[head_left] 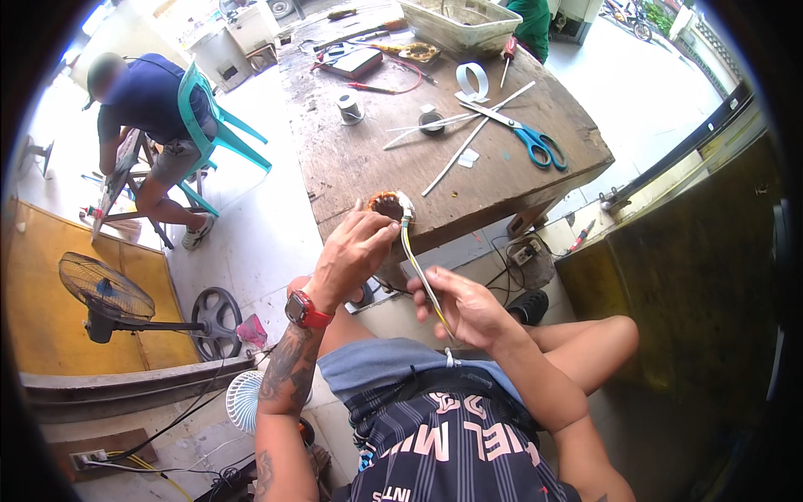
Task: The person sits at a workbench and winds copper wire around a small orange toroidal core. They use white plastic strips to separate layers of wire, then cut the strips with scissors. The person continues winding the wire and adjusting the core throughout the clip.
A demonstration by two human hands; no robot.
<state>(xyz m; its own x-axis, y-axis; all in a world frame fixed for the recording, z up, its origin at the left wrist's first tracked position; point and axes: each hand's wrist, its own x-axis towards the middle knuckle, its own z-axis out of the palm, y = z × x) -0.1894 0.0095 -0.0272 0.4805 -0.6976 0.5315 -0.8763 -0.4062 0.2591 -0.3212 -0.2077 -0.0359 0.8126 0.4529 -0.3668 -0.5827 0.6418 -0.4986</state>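
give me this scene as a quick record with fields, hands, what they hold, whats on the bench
left hand: left hand grips a copper-wound coil at the near edge of the wooden bench
right hand: right hand pinches the yellow wires that run down from the coil
bench items: blue-handled scissors, tape roll, white sleeving strips, plastic tub
floor: standing fan at left
others: a person seated on a green chair, far left
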